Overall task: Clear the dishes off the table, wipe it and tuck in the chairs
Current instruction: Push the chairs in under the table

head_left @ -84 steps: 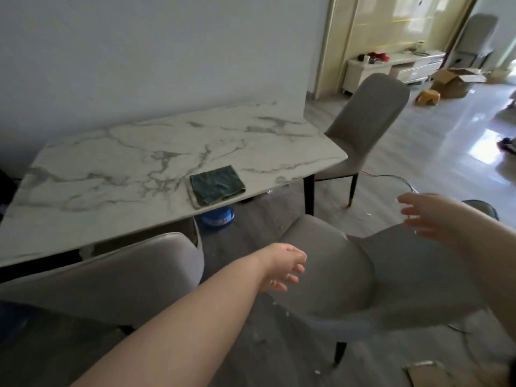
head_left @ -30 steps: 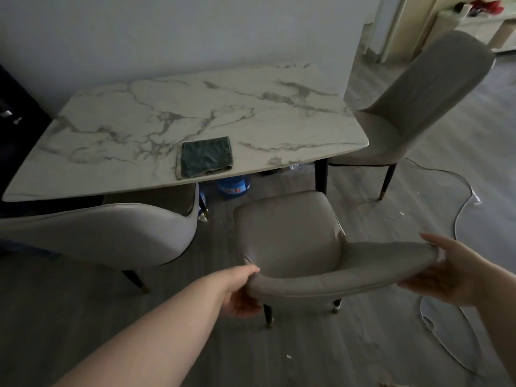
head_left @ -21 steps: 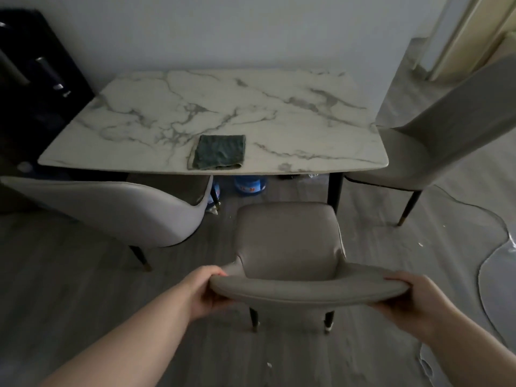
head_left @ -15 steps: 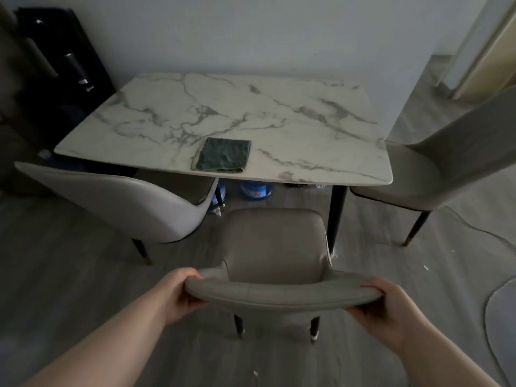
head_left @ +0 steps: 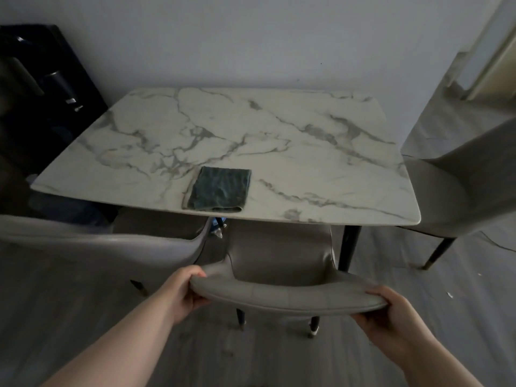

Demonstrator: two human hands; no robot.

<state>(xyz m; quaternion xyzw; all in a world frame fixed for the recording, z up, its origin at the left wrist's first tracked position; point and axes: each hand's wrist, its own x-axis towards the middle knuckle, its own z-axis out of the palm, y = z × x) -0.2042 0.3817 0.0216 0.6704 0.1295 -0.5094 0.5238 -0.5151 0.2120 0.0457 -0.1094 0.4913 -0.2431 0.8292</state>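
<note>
The chair (head_left: 282, 261), gripped at its backrest by both hands (head_left: 187, 291) (head_left: 391, 317), has been advanced partly under the bench (head_left: 307, 152); tucking continues.

A home dining corner (marble table (head_left: 279, 135), upholstered chair (head_left: 282, 298)).

Dim, flat room light across my feed.
The brightest strip I get is the doorway (head_left: 497, 51) at 2 o'clock; the worktop (head_left: 279, 141) carries a soft pale sheen. The cabinet (head_left: 42, 113) at 10 o'clock and the floor (head_left: 69, 317) sink into shadow. Wide-angle bending bows the edges; the near chair (head_left: 287, 297) at 6 o'clock reads sharp, the side chair (head_left: 460, 191) at 3 o'clock soft.
</note>
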